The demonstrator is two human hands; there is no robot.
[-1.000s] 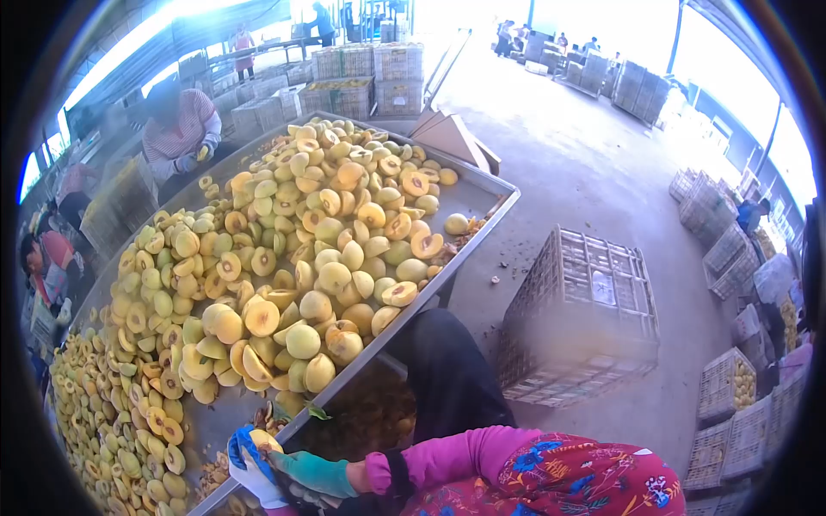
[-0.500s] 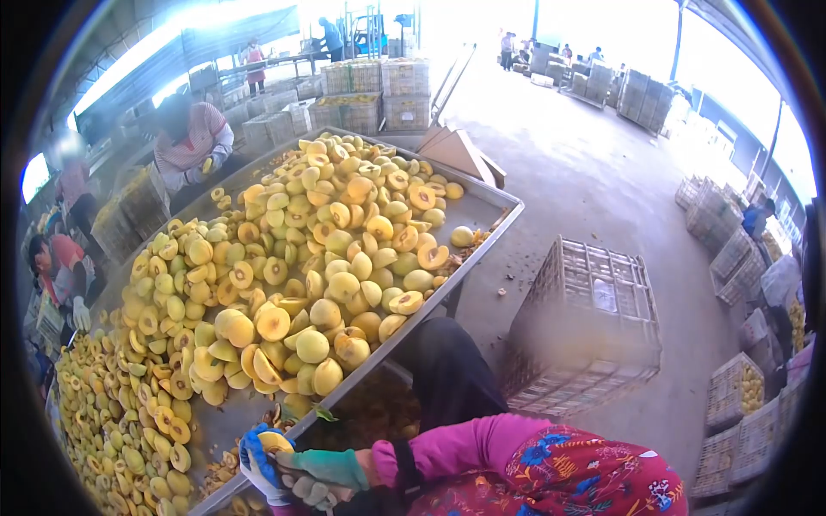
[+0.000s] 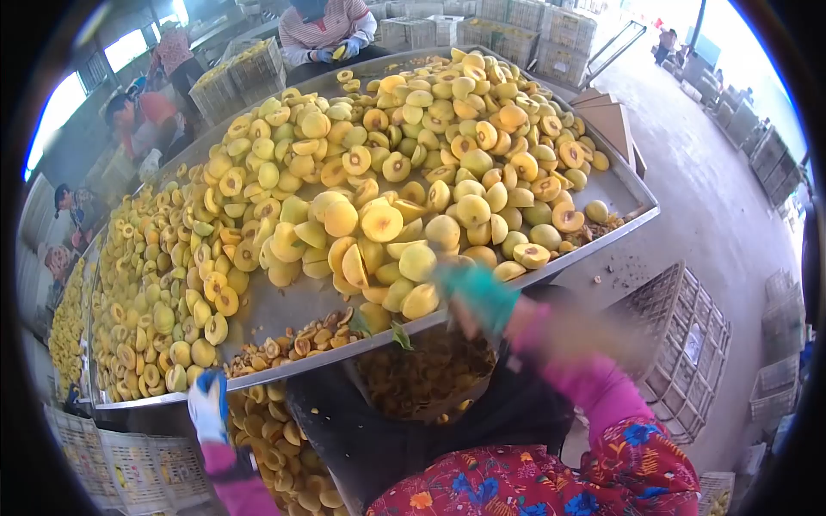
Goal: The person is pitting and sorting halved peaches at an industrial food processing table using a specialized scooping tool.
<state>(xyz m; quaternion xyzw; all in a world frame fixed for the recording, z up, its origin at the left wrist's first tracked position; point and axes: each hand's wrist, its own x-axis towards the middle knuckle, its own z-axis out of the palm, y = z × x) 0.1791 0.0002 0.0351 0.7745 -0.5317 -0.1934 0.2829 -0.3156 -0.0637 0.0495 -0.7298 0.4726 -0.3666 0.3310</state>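
Yellow peach halves and whole peaches [image 3: 381, 223] lie heaped on a metal-topped table [image 3: 284, 310]. At the table's front rim, on the left, my left hand [image 3: 208, 406] wears a white and blue glove. Its fingers point up along the rim, and no fruit shows in it. My right hand [image 3: 478, 294], in a teal glove, reaches over the front edge against the nearest peaches. Motion smears its fingers, so I cannot tell whether it grips one. Below my left hand, more peach halves [image 3: 275, 434] fill a space beside my leg.
Pits and scraps [image 3: 297, 340] lie along the front rim. A plastic crate [image 3: 688, 344] stands on the floor at right, with white crates [image 3: 129, 469] at lower left. Across the table a person in blue gloves [image 3: 340, 50] handles fruit. Cardboard [image 3: 607, 120] leans at the far corner.
My hands, earlier together around a peach half at the rim, are now apart. The right has moved right to the pile; the left stays near the front edge. The view has swung left.
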